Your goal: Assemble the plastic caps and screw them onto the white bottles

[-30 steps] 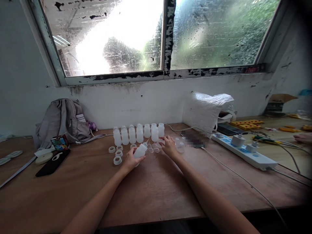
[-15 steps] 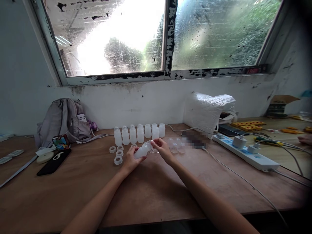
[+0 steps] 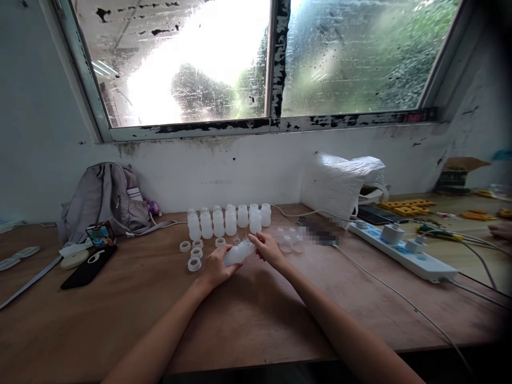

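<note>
A small frosted white baby bottle [image 3: 235, 255] lies tilted in my left hand [image 3: 216, 268], its neck pointing up and right. My right hand [image 3: 267, 248] closes on the clear nipple at the bottle's neck; the fingertips partly hide it. Behind my hands, a row of similar bottles [image 3: 218, 224] stands upright. Those on the left carry clear tops, while those on the right look open-mouthed. Several white rings [image 3: 194, 264] lie left of my left hand. Clear domed pieces [image 3: 286, 242] rest on the table just right of my right hand.
A backpack [image 3: 106, 200] leans on the wall at left, with a black phone [image 3: 88, 268] before it. At right are a white power strip [image 3: 404, 253], its cables and a silvery foil bag [image 3: 340, 184]. Another person's hand [image 3: 500, 230] shows at the far right edge.
Both hands have shifted slightly right and down with the bottle. The bottle lies a bit flatter, and my right fingers have moved along its clear top.
</note>
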Available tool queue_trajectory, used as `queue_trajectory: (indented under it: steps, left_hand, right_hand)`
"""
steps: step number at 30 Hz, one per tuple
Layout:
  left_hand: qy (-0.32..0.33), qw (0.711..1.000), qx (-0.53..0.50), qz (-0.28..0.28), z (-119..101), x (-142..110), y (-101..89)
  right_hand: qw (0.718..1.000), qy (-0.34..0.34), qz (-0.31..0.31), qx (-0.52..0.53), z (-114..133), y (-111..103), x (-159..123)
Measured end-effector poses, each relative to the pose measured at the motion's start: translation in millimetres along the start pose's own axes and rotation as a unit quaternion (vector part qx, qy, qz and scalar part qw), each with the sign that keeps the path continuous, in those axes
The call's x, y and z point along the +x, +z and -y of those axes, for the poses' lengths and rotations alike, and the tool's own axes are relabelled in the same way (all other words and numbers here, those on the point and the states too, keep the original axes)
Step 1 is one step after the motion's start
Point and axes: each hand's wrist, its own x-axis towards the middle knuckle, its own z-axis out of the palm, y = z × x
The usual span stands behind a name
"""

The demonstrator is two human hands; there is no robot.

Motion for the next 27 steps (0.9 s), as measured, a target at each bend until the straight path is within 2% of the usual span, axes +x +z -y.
queue_trajectory:
  steps: [4,6,12,20,27]
  left_hand:
    - [0.049,0.999,0.008,0.015,3.0,-2.2,-4.0]
    - [0.064,0.997,0.006,0.034,4.3,-3.0,-7.2]
    - [0.064,0.993,-0.022,0.098,1.4,-3.1,-16.6]
    - [0.054,0.993,-0.024,0.102,-5.8,-3.1,-16.4]
    - [0.038,0.994,-0.041,0.092,-0.3,-2.8,-8.4]
  right_hand:
    - [0.993,-0.088,-0.006,-0.078,2.3,-1.4,-1.9]
    - [0.989,-0.106,0.005,-0.102,-1.1,0.4,-2.5]
    - [0.992,-0.081,-0.02,-0.095,-18.1,12.8,-7.3]
    - [0.99,-0.092,-0.031,-0.102,-19.9,16.9,-12.0]
    - [0.993,-0.066,-0.034,-0.088,-23.9,19.1,-9.1]
